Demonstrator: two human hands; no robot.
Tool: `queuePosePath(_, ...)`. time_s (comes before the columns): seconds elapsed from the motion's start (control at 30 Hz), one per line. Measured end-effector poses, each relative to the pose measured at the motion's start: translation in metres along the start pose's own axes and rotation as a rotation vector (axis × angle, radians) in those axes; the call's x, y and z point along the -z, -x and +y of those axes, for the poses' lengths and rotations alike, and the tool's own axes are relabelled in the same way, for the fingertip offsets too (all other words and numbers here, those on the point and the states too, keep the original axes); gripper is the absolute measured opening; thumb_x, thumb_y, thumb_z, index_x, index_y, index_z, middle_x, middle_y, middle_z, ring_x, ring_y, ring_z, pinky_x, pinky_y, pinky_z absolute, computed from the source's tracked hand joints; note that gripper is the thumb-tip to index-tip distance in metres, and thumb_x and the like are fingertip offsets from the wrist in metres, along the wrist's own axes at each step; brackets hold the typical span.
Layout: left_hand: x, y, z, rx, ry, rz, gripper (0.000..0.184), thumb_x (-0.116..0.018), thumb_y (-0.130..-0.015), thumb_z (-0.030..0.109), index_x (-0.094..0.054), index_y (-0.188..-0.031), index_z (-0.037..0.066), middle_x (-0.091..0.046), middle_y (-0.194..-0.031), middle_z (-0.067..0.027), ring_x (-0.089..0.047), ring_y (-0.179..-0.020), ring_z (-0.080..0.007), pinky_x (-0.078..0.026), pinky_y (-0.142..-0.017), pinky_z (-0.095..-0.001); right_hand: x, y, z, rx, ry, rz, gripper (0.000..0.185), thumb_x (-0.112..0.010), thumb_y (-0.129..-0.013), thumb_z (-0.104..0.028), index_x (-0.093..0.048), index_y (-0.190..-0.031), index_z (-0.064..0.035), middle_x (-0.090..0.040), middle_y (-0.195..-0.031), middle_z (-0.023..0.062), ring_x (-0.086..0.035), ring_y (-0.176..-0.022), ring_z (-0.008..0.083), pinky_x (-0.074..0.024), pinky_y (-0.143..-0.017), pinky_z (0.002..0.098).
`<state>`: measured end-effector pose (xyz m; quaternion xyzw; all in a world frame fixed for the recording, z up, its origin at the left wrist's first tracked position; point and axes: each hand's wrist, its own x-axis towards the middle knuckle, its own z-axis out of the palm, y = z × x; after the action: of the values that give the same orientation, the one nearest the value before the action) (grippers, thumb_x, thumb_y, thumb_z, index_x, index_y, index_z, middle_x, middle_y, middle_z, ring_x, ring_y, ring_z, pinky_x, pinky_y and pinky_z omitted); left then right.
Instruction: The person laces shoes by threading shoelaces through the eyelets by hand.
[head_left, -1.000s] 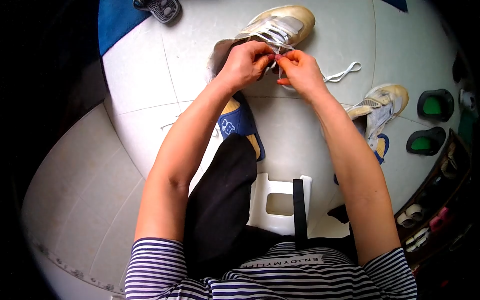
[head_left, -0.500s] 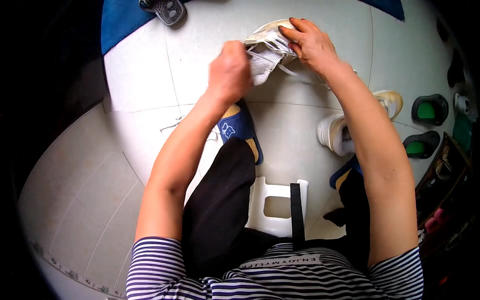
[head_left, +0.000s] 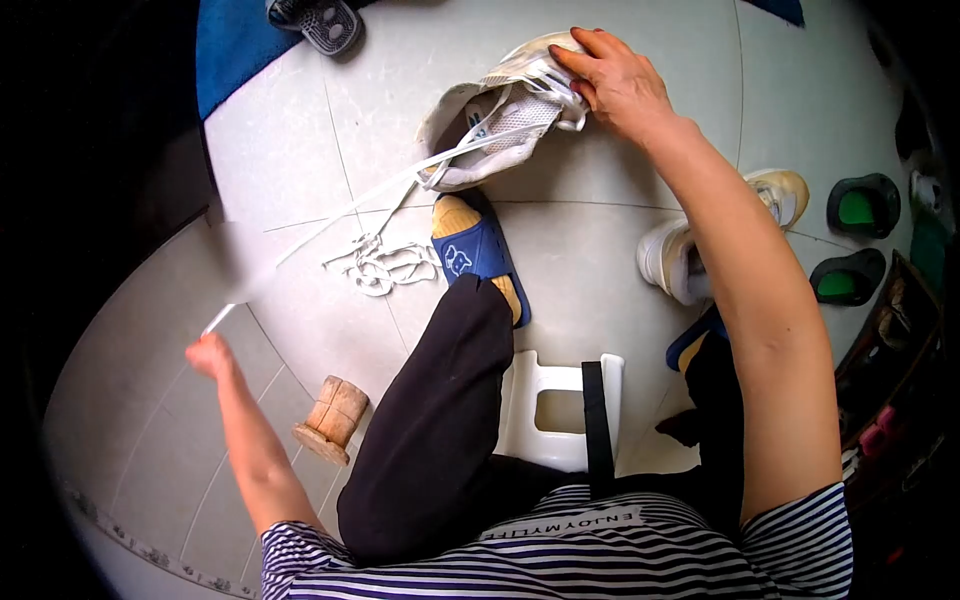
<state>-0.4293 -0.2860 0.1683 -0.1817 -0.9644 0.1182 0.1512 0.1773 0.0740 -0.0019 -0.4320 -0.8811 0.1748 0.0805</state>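
A white sneaker (head_left: 510,140) is held up above the floor, its opening toward the left. My right hand (head_left: 615,85) grips it at the toe end, with fingers over the upper. Far out at the lower left, my left hand (head_left: 210,356) is closed on a white shoelace (head_left: 345,210), which stretches in a long straight line from the sneaker. Another stretch of lace runs down from the shoe to a loose heap of white lace (head_left: 385,268) on the tiles, beside the foot in a blue slipper (head_left: 475,250).
A second white sneaker (head_left: 665,262) stands partly behind my right forearm. Near my left knee lies a wooden spool-shaped block (head_left: 332,418). Black-and-green slippers (head_left: 862,207) are at the right, a grey slipper (head_left: 332,25) at the top left. A white plastic stool (head_left: 525,440) is under me.
My left hand has swung from beside the sneaker down to the far left, drawing the lace out taut. The right hand keeps its hold at the toe. The shoe's opening now shows.
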Motion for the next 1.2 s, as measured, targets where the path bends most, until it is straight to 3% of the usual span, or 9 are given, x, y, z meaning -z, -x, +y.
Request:
queuePosePath(0.23, 0.002, -0.056, -0.177, -0.014, -0.644, 0.025, 0.024, -0.060, -0.077, 0.018, -0.061, -0.072, -0.005, -0.066, -0.073, -0.0194, -0.065, -0.065, -0.0290, -0.046, -0.050, -0.0438, 0.003, -0.002, 0.000, -0.006, -0.015, -0.040, 0.043, -0.063, -0.081, -0.016, -0.056, -0.123, -0.0235, -0.048, -0.132, 0.0066, -0.045, -0.122, 0.0270, -0.0419, -0.097, 0.0375)
queuePosePath(0.33, 0.010, -0.025, -0.148, -0.529, -1.190, -0.492, 0.019, -0.058, -0.079, 0.013, -0.062, -0.074, -0.004, -0.065, -0.073, -0.0203, -0.066, -0.065, -0.0261, -0.047, -0.050, -0.0453, 0.001, -0.002, 0.000, -0.011, 0.011, -0.017, 0.043, -0.063, -0.081, -0.016, -0.056, -0.123, -0.0231, -0.048, -0.132, 0.0065, -0.045, -0.122, 0.0270, -0.0418, -0.097, 0.0377)
queuePosePath(0.4, -0.003, 0.004, -0.121, 0.449, -0.326, -0.588, 0.015, -0.057, -0.079, 0.010, -0.065, -0.078, -0.003, -0.067, -0.074, -0.0191, -0.067, -0.064, -0.0243, -0.049, -0.051, -0.0486, 0.000, -0.002, 0.000, -0.004, -0.002, 0.001, 0.044, -0.063, -0.081, -0.016, -0.056, -0.123, -0.0225, -0.048, -0.133, 0.0065, -0.044, -0.122, 0.0271, -0.0417, -0.097, 0.0381)
queuePosePath(0.43, -0.001, 0.020, -0.102, 0.438, -0.378, -0.740, 0.015, -0.057, -0.079, 0.010, -0.065, -0.080, -0.003, -0.067, -0.077, -0.0193, -0.067, -0.067, -0.0268, -0.051, -0.055, -0.0478, 0.000, -0.002, -0.001, -0.006, -0.002, 0.002, 0.044, -0.063, -0.081, -0.016, -0.056, -0.123, -0.0225, -0.048, -0.133, 0.0065, -0.044, -0.122, 0.0271, -0.0417, -0.097, 0.0381)
queuePosePath(0.53, -0.011, 0.043, -0.038, -0.246, -0.866, -0.960, 0.019, -0.054, -0.080, 0.011, -0.063, -0.088, -0.003, -0.067, -0.085, -0.0203, -0.066, -0.084, -0.0344, -0.053, -0.070, -0.0438, -0.001, 0.001, -0.001, -0.027, -0.024, 0.009, 0.044, -0.063, -0.081, -0.016, -0.055, -0.124, -0.0212, -0.048, -0.132, 0.0066, -0.044, -0.122, 0.0273, -0.0407, -0.098, 0.0383)
queuePosePath(0.63, 0.070, 0.125, 0.145, -0.548, -0.258, -0.563, 0.021, -0.051, -0.081, 0.008, -0.059, -0.098, 0.000, -0.063, -0.100, -0.0194, -0.061, -0.094, -0.0323, -0.049, -0.081, -0.0391, -0.002, 0.001, 0.000, -0.044, -0.052, 0.012, 0.044, -0.063, -0.081, -0.016, -0.055, -0.123, -0.0202, -0.048, -0.132, 0.0066, -0.044, -0.123, 0.0273, -0.0396, -0.099, 0.0383)
queuePosePath(0.77, 0.124, 0.217, 0.296, -0.930, 0.897, -0.916, 0.024, -0.047, -0.086, -0.006, -0.057, -0.107, -0.001, -0.059, -0.098, -0.0084, -0.059, -0.091, -0.0155, -0.049, -0.079, -0.0264, -0.006, 0.009, 0.001, -0.056, -0.123, 0.084, 0.039, -0.065, -0.078, -0.018, -0.058, -0.116, -0.0151, -0.051, -0.127, 0.0080, -0.046, -0.119, 0.0269, -0.0404, -0.098, 0.0378)
queuePosePath(0.87, 0.129, 0.265, 0.375, -1.239, 0.736, -0.700, 0.015, -0.050, -0.083, 0.001, -0.057, -0.094, -0.006, -0.060, -0.083, -0.0214, -0.062, -0.086, -0.0348, -0.050, -0.071, -0.0376, 0.002, 0.017, -0.002, -0.109, -0.228, 0.114, 0.036, -0.065, -0.077, -0.017, -0.059, -0.112, -0.0111, -0.052, -0.125, 0.0087, -0.046, -0.118, 0.0277, -0.0393, -0.099, 0.0377)
queuePosePath(1.2, 0.037, 0.292, 0.395, -0.845, 0.690, -0.574, 0.031, -0.059, -0.082, 0.022, -0.057, -0.090, -0.008, -0.064, -0.085, -0.0248, -0.063, -0.077, -0.0348, -0.049, -0.071, -0.0416, 0.003, 0.034, -0.024, -0.203, -0.301, 0.185, 0.033, -0.065, -0.075, -0.012, -0.059, -0.108, -0.0074, -0.054, -0.122, 0.0097, -0.048, -0.115, 0.0283, -0.0412, -0.097, 0.0376)
